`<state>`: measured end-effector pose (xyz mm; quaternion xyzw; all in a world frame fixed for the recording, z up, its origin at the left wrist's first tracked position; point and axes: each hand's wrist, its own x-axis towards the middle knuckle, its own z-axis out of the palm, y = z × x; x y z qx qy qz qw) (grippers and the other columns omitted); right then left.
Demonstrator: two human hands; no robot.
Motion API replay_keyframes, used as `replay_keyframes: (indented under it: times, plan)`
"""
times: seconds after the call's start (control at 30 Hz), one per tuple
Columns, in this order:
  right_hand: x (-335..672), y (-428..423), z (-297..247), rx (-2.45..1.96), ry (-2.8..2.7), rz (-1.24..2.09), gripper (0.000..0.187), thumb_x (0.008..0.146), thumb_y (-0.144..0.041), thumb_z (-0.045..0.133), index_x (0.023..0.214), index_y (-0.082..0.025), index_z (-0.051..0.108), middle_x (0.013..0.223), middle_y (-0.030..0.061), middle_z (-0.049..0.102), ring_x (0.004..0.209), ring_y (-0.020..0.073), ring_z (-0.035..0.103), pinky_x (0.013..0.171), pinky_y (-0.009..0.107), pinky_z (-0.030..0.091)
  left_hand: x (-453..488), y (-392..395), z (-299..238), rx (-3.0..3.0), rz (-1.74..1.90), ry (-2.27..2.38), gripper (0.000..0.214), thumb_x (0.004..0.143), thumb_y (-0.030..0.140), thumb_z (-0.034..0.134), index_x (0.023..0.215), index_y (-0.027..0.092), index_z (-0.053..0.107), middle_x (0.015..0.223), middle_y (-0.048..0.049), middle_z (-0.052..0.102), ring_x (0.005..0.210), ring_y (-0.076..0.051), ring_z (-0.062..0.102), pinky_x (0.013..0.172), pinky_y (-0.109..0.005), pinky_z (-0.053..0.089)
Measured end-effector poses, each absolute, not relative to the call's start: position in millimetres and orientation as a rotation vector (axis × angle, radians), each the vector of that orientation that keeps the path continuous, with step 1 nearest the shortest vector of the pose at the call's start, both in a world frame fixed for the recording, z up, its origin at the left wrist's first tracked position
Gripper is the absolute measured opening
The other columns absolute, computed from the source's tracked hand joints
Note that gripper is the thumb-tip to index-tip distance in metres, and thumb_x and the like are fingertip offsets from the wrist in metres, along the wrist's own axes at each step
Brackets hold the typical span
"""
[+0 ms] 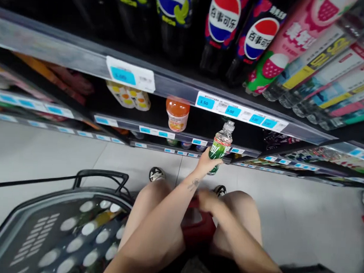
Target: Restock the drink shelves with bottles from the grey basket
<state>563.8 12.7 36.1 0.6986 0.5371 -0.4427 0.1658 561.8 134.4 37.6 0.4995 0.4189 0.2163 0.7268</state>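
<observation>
My left hand (207, 161) reaches forward and is closed round the lower part of a clear bottle (221, 146) with a green label and a white cap. It holds the bottle upright in front of the lower shelf edge (182, 137). My right hand (208, 201) rests between my knees, with its fingers curled over the top of a red object (196, 228). I am squatting, and both shoes show on the grey floor.
A dark shopping basket (33, 211) at lower left holds several white-capped bottles. An orange drink bottle (177, 113) stands on the shelf behind. Cola bottles (222, 22) and price tags (130, 74) line the upper shelf. Grey tile floor (301, 212) lies to the right.
</observation>
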Motion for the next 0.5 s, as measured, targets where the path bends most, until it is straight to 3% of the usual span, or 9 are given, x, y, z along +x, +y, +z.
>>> replay_keyframes:
  times: [0.07, 0.1, 0.17, 0.3, 0.37, 0.5]
  plan:
    - [613.2, 28.9, 67.4, 2.130, 1.529, -1.098, 0.021, 0.088, -0.030, 0.062, 0.102, -0.018, 0.073, 0.108, 0.0150, 0.073, 0.102, 0.0299, 0.070, 0.089, 0.041, 0.054, 552.3, 134.1, 38.7, 1.121, 0.503, 0.943, 0.052, 0.055, 0.019, 0.079, 0.105, 0.020, 0.062, 0.091, -0.0010, 0.069, 0.083, -0.020, 0.063, 0.072, -0.029, 0.048]
    - [636.3, 36.6, 82.1, 2.282, 1.506, -1.023, 0.021, 0.091, -0.031, 0.059, 0.097, -0.018, 0.074, 0.103, 0.0151, 0.074, 0.101, 0.0309, 0.070, 0.089, 0.043, 0.054, 548.7, 134.5, 39.5, 1.129, 0.510, 0.956, 0.053, 0.055, 0.019, 0.079, 0.106, 0.020, 0.062, 0.091, -0.0012, 0.069, 0.083, -0.020, 0.063, 0.073, -0.029, 0.048]
    - [670.2, 49.8, 104.6, 2.643, 1.506, -0.920, 0.024, 0.085, -0.036, 0.069, 0.096, -0.016, 0.072, 0.098, 0.0151, 0.074, 0.097, 0.0332, 0.071, 0.088, 0.047, 0.054, 545.4, 136.6, 41.0, 1.141, 0.523, 0.971, 0.054, 0.055, 0.020, 0.079, 0.106, 0.019, 0.061, 0.093, -0.0024, 0.070, 0.086, -0.021, 0.064, 0.076, -0.030, 0.049]
    - [674.9, 67.3, 111.4, 3.397, 1.707, -1.257, 0.074, 0.067, -0.046, 0.084, 0.130, -0.020, 0.055, 0.123, 0.0126, 0.067, 0.103, 0.0272, 0.069, 0.085, 0.041, 0.058, 554.5, 139.9, 42.7, 1.126, 0.585, 0.891, 0.053, 0.059, 0.022, 0.078, 0.109, 0.018, 0.061, 0.102, -0.0053, 0.071, 0.094, -0.023, 0.065, 0.083, -0.032, 0.050]
    - [661.7, 72.6, 100.7, 3.602, 1.755, -1.301, 0.073, 0.068, -0.045, 0.084, 0.129, -0.020, 0.052, 0.125, 0.0124, 0.065, 0.105, 0.0246, 0.068, 0.084, 0.037, 0.059, 562.7, 137.8, 43.3, 1.153, 0.614, 0.871, 0.049, 0.064, 0.021, 0.074, 0.111, 0.019, 0.060, 0.103, -0.0054, 0.071, 0.094, -0.023, 0.065, 0.085, -0.033, 0.050]
    - [653.5, 71.8, 80.9, 3.897, 1.640, -0.960, 0.059, 0.062, -0.037, 0.087, 0.107, -0.015, 0.056, 0.104, 0.0107, 0.071, 0.091, 0.0220, 0.070, 0.086, 0.037, 0.058, 576.2, 124.5, 50.0, 1.380, 0.538, 0.941, 0.054, 0.065, 0.020, 0.073, 0.117, 0.020, 0.059, 0.109, -0.0090, 0.067, 0.104, -0.029, 0.062, 0.093, -0.040, 0.049]
